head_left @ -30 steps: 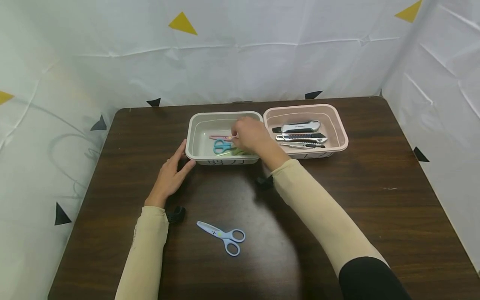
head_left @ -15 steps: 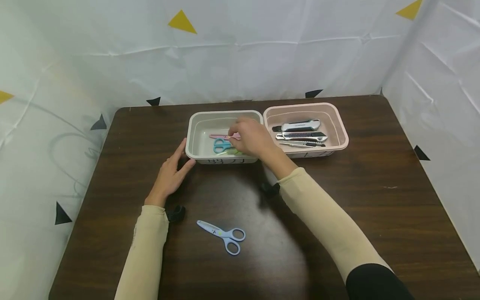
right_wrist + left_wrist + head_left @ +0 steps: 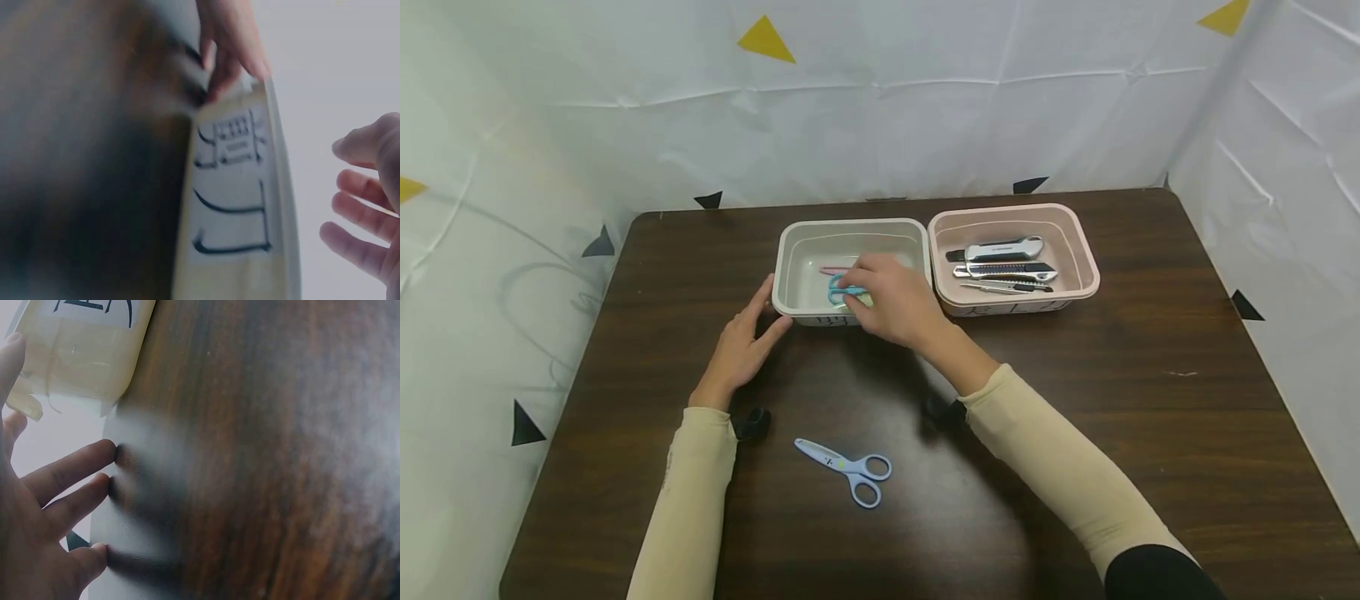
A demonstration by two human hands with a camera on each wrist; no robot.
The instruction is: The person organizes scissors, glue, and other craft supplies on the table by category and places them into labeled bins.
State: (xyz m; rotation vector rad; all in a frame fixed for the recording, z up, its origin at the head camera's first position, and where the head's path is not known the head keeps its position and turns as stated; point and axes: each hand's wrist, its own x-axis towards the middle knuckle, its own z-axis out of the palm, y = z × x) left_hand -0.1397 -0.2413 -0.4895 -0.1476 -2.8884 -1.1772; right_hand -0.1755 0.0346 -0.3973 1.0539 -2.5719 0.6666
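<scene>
My right hand (image 3: 898, 300) is over the front of a grey plastic bin (image 3: 797, 310), fingers apart and holding nothing in the right wrist view. Below its fingertips lie small blue scissors (image 3: 848, 291) and a pink-handled thing (image 3: 829, 270), both partly hidden by the hand. A bit of green shows beside them. My left hand (image 3: 737, 354) touches the bin's front left corner with spread fingers. In the left wrist view, that hand's lower fingers (image 3: 84, 465) reach down at the table. Light blue scissors (image 3: 823, 457) lie on the table between my forearms.
Right of the grey bin stands a pink bin (image 3: 1088, 287) with several utility knives (image 3: 1003, 250) in it. Handwritten labels (image 3: 231, 187) mark the bins' fronts. The dark wooden table (image 3: 1150, 400) is enclosed by white sheets (image 3: 925, 142) at the back and sides.
My right hand has drawn back toward the front of the grey bin and lowered its reach. The pink thing has been let go. My left hand stays put.
</scene>
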